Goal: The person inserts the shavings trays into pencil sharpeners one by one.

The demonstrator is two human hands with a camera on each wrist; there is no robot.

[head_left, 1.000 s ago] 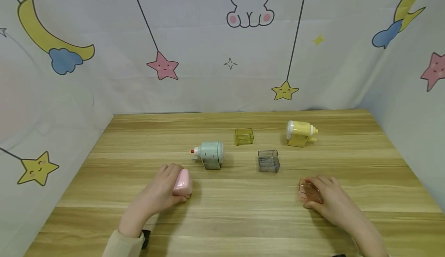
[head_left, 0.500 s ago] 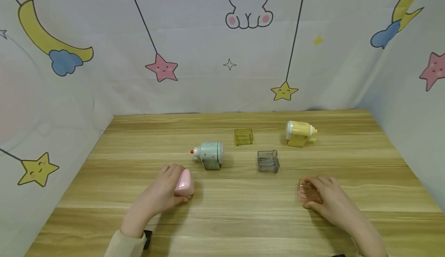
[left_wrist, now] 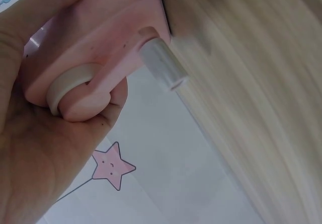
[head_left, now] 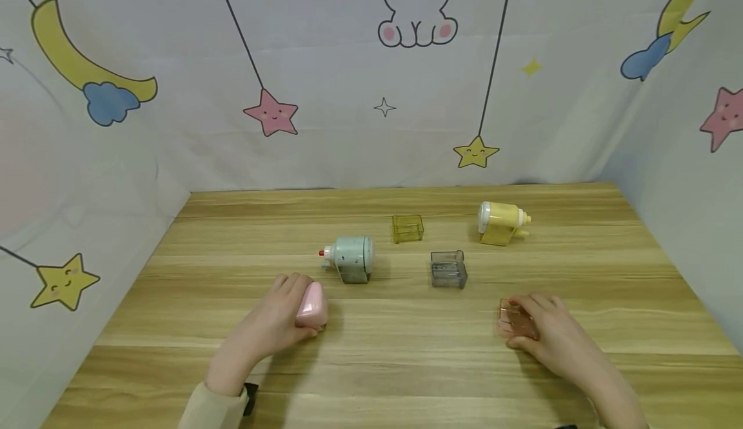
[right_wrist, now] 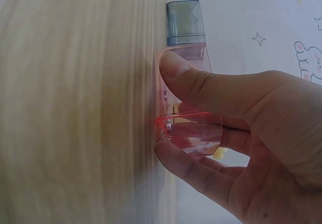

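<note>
My left hand [head_left: 275,319] grips a pink crank pencil sharpener [head_left: 312,306] at the table's left front. In the left wrist view its crank arm [left_wrist: 119,68] ends in a grey knob [left_wrist: 165,64], and the fingers wrap the body. Farther right, my right hand [head_left: 554,335] holds a clear pink shavings box [head_left: 509,320] between thumb and fingers, on the tabletop. The right wrist view shows the box [right_wrist: 198,136] by the wood surface, partly hidden by the thumb. Just beyond the pink sharpener stands a mint-green crank sharpener [head_left: 353,256].
A grey clear box [head_left: 447,269] lies mid-table, with an olive-yellow clear box [head_left: 407,228] behind it. Back right stands a yellow crank sharpener [head_left: 500,219]. A printed cloth [head_left: 336,151] hangs along the table's back and sides.
My left hand has shifted slightly to the right along with the pink pencil sharpener. The right hand and its box look unmoved.
</note>
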